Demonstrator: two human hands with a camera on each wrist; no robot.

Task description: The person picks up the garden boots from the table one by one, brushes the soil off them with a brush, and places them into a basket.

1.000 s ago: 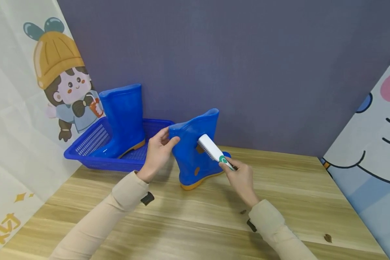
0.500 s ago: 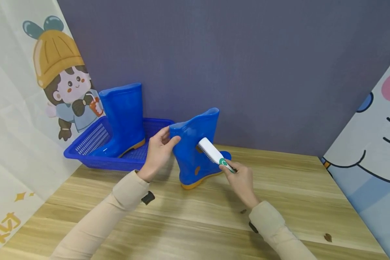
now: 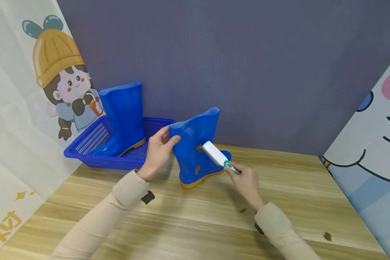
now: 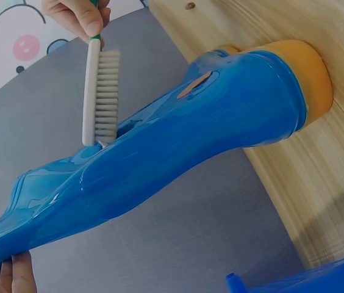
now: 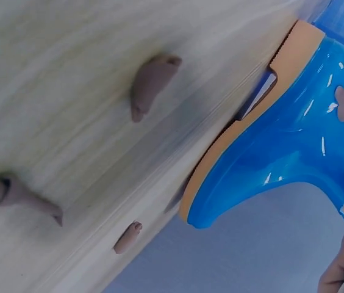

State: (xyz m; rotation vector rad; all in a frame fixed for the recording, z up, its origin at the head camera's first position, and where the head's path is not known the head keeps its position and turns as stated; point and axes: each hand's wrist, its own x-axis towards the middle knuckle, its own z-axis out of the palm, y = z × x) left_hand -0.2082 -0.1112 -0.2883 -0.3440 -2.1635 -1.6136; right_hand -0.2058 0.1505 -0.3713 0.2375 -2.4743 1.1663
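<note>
- Wooden table (image 3: 195, 224), pale and streaked, backed by a plain grey-purple wall (image 3: 247, 72).
- Left panel (image 3: 61, 83), white, printed with a cartoon child in a yellow hat.
- Basket (image 3: 110, 164), blue plastic, slotted sides, on the table beside that panel.
- First boot (image 3: 125, 115), blue with orange sole, standing in the basket, toe to the left.
- My left hand (image 3: 157, 153), beige sleeve, thumb and fingers bent round the top edge of the second boot and gripping it.
- Second boot (image 3: 190, 144), matching, on the table just right of the basket, heel against the wood, toe to the right, top edge wavy.
- Brown patches (image 3: 197, 169), two, on the second boot's side, the upper one next to the brush.
- Brush (image 3: 216, 154), white back, pale bristles turned to the second boot, their far end meeting its shaft.
- My right hand (image 3: 246, 182), beige sleeve, fingers wrapped round the brush's green-and-white handle.
- Brown scraps (image 3: 327, 236), scattered on the table either side of my right sleeve; three show in the right wrist view.
- Right panel (image 3: 377, 119), white and blue, cartoon print with a pink spot.
</note>
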